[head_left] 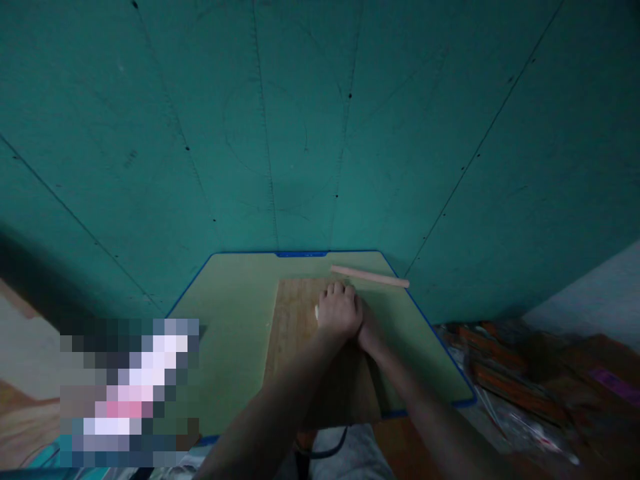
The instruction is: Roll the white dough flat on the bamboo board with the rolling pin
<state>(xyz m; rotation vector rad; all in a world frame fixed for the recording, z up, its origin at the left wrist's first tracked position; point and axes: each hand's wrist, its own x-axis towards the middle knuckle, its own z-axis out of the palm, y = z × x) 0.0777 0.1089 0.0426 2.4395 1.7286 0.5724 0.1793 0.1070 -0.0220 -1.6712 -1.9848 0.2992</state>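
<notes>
Grey cloth [350,457] shows below the near edge of your smooth, pale green table [230,320], rimmed in blue. On it lies a flat, rectangular wooden board [294,337] with visible grain. Near its far end, your left hand [340,311] lies over your right hand [369,328], the two pressed together; you cannot tell how the fingers close underneath. A small whitish piece [317,312] peeks out beside them, on the board. Just beyond lies a slim, round wooden rod [370,276], then a flat green wall [310,133] with straight seams.

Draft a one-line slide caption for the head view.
Left hand overlapping right hand over a wooden board, something white peeking out beside them, a pale rod lying beyond on the table.
</notes>
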